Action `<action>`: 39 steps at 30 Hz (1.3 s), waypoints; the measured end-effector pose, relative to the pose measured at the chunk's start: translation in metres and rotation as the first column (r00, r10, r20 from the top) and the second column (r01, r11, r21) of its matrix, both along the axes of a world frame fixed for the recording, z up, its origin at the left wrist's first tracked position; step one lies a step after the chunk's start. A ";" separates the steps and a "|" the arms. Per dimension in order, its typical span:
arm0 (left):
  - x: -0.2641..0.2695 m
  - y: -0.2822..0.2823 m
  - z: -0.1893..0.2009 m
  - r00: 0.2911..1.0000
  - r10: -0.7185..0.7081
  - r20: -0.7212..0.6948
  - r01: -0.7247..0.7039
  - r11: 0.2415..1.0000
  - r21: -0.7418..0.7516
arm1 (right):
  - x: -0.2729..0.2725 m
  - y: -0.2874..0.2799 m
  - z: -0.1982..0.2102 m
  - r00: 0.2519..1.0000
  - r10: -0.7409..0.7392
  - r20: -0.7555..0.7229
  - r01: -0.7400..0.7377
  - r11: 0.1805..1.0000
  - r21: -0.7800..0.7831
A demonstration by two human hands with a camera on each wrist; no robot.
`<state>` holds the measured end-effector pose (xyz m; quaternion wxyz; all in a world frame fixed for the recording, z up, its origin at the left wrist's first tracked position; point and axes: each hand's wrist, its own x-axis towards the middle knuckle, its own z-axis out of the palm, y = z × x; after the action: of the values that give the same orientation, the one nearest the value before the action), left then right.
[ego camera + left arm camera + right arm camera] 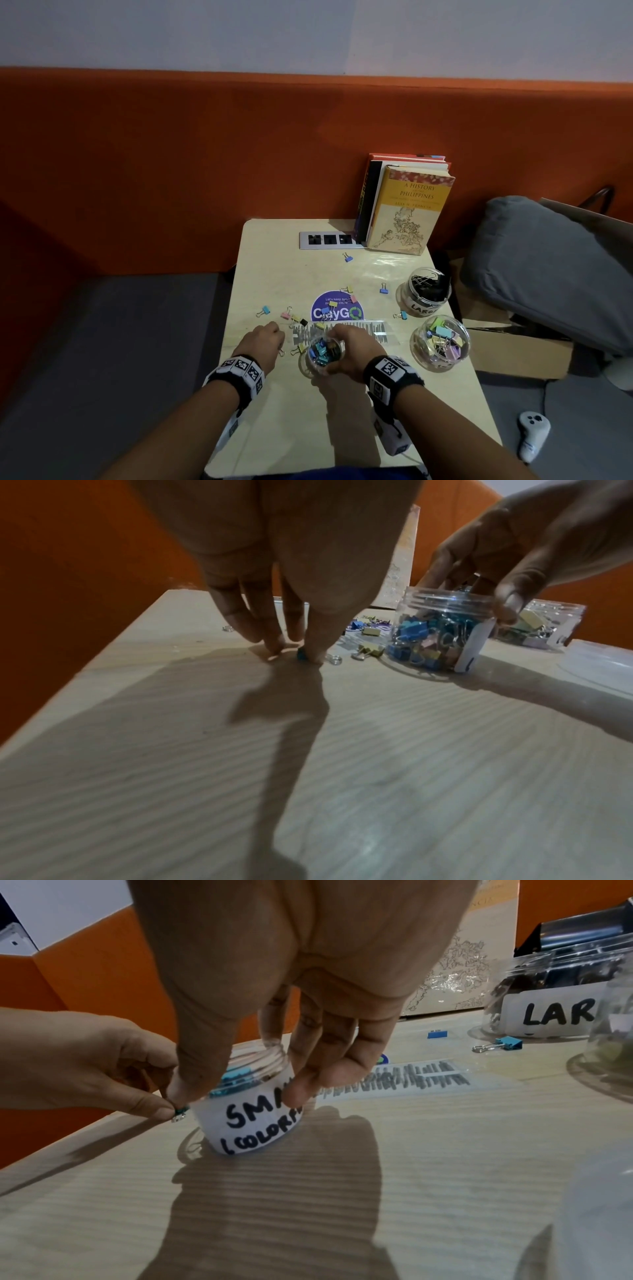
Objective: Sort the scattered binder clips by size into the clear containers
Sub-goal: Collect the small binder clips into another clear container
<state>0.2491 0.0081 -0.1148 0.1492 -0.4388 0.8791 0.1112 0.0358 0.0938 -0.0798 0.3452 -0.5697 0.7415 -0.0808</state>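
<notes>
My right hand [331,350] grips the rim of a small clear jar [253,1123] labelled for small coloured clips; it stands on the table, full of little clips [421,642]. Just left of it, my left hand [298,650] pinches a tiny teal binder clip [181,1111] at the tabletop. A yellow clip [368,650] lies between that hand and the jar. More clips [287,314] are scattered beyond the hands. On the right stand a jar of pastel medium clips [440,342] and a jar of black clips marked LARGE [424,286].
The pale wooden table [308,428] is narrow, with an orange partition behind. Books [407,209] stand at the back by a socket strip [325,239]. A round sticker [337,308] lies mid-table. A grey cushion [548,260] and a controller [532,435] are off to the right.
</notes>
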 end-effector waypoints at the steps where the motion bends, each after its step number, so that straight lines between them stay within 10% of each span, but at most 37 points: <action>1: 0.001 0.000 0.000 1.000 -0.020 0.007 0.020 1.000 0.003 | 0.000 0.000 0.000 1.000 0.001 -0.001 -0.001 1.000 -0.001; 9: -0.001 0.014 0.009 0.993 -0.093 0.077 0.091 0.995 0.029 | 0.000 0.000 -0.002 1.000 0.001 -0.008 -0.001 1.000 -0.006; 22: -0.037 0.024 0.029 0.911 -0.006 -0.413 -0.026 0.997 -0.070 | -0.001 0.000 0.000 0.999 0.031 -0.018 -0.032 0.999 -0.034; 39: -0.019 -0.012 0.021 0.977 0.208 0.049 -0.205 0.977 -0.066 | -0.016 0.000 0.003 0.988 0.152 -0.035 -0.152 0.988 0.011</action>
<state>0.2304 -0.0035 -0.0938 0.1480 -0.5351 0.8271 0.0874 0.0194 0.0936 -0.0764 0.3397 -0.6245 0.7021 -0.0409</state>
